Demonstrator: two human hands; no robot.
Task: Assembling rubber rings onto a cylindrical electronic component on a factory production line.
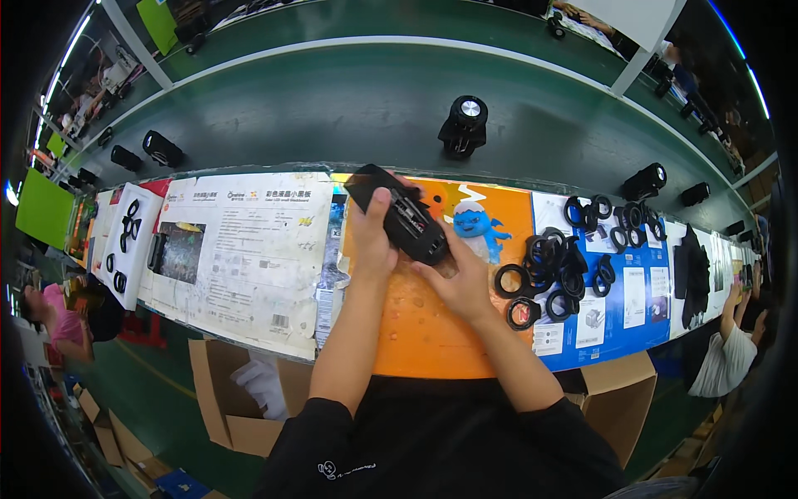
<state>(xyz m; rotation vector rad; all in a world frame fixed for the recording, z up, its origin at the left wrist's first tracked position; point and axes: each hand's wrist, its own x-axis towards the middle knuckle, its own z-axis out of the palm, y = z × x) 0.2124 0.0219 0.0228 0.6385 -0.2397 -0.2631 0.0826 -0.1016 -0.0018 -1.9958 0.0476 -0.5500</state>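
We have the fingers of our left hand (376, 239) and right hand (460, 284) clamped on the black case (401, 218), above the orange board (432, 337). If our grip slips, the case could drop and knock the black rings (544, 259).

The person wears a plain black T-shirt (465, 437) with short, loose sleeves; the left sleeve (320, 420) and the right sleeve (561, 428) both end near the elbow in a simple hem. On the left of the shirt sits a small white outline print (327, 471), a rounded cartoon-like figure, with a thin line of white script (357, 469) trailing to its right. Both forearms, the left hand (374, 233) and the right hand (461, 283) are bare.
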